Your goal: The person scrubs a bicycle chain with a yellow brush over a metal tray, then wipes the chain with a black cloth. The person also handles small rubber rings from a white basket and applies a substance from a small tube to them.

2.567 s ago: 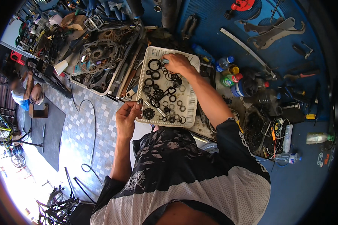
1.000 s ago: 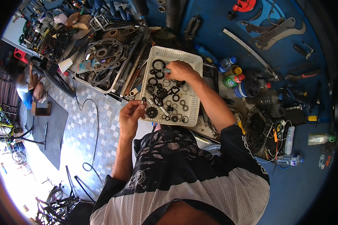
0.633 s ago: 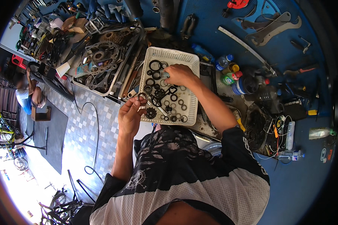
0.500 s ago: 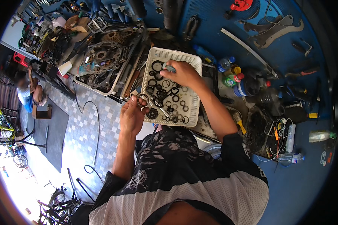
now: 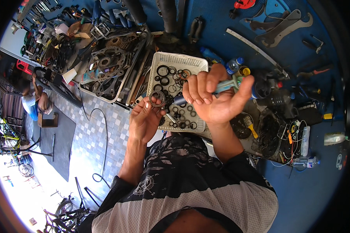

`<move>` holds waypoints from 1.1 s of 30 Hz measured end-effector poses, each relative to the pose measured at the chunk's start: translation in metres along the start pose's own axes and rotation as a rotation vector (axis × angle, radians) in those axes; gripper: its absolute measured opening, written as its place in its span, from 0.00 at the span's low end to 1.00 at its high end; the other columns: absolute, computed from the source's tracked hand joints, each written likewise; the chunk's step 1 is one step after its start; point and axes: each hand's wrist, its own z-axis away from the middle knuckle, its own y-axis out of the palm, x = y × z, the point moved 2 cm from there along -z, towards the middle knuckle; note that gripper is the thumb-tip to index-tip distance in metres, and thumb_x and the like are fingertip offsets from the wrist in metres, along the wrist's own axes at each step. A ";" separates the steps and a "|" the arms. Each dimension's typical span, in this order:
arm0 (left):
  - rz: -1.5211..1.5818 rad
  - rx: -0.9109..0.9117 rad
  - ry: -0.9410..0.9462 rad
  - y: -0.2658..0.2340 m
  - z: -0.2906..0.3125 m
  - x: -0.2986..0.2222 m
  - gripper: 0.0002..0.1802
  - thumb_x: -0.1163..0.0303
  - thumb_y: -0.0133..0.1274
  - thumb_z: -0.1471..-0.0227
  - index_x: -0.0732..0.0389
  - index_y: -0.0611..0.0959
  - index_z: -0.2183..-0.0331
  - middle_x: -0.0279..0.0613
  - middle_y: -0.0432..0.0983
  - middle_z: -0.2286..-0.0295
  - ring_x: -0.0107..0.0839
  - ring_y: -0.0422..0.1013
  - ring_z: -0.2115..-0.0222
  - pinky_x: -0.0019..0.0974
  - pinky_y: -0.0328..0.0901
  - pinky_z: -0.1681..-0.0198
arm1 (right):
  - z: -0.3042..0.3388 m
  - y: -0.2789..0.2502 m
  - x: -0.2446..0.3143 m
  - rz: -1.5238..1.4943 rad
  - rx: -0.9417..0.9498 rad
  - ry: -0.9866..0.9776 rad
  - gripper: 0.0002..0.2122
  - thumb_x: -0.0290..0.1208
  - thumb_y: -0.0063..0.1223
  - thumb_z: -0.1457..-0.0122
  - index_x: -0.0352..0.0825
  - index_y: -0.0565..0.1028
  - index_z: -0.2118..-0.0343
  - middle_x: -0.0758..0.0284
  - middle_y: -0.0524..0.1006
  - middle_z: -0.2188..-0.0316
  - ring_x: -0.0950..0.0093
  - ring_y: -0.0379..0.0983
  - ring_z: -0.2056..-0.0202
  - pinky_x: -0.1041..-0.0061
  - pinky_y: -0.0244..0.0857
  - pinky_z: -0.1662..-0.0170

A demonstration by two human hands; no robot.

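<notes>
My left hand pinches a bearing ring upright between thumb and fingertips, over the near left edge of a white plastic basket. My right hand is raised over the basket's right side, palm turned up. Its curled fingers hold a slim teal tool, with the thumb stretched out to the right. A dark end sticks out on the left of those fingers, pointing toward the ring; the tool's exact kind is unclear. Inside the basket lie several black rings, thin seals and small metal parts.
Left of the basket, a tray holds chainrings and metal parts. Bottles and a yellow-handled brush stand or lie on the right. Tools hang on the blue wall. Another person crouches far left beside a bicycle wheel.
My right hand has come up out of the basket and nearer, turning palm up with the teal tool. My left hand has shifted slightly right, the ring now facing up more fully.
</notes>
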 end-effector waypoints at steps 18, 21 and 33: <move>-0.060 0.142 0.194 0.048 0.016 -0.008 0.11 0.74 0.52 0.34 0.70 0.80 0.53 0.51 0.80 0.55 0.39 0.77 0.53 0.46 0.77 0.51 | -0.001 0.038 0.018 0.050 0.124 -0.112 0.38 0.72 0.22 0.33 0.36 0.68 0.76 0.67 0.66 0.79 0.74 0.60 0.81 0.70 0.60 0.74; -0.080 0.136 0.202 0.050 0.018 -0.008 0.12 0.74 0.53 0.34 0.70 0.80 0.53 0.51 0.79 0.55 0.38 0.77 0.53 0.46 0.77 0.51 | -0.001 0.039 0.016 0.017 0.094 -0.078 0.37 0.70 0.25 0.32 0.36 0.67 0.76 0.67 0.65 0.80 0.74 0.58 0.82 0.70 0.56 0.75; -0.089 0.118 0.196 0.050 0.020 -0.002 0.10 0.74 0.53 0.34 0.69 0.81 0.55 0.49 0.79 0.56 0.36 0.77 0.54 0.45 0.77 0.52 | 0.002 0.040 0.017 0.031 0.087 -0.053 0.34 0.65 0.27 0.30 0.35 0.68 0.76 0.66 0.64 0.81 0.74 0.56 0.82 0.70 0.53 0.77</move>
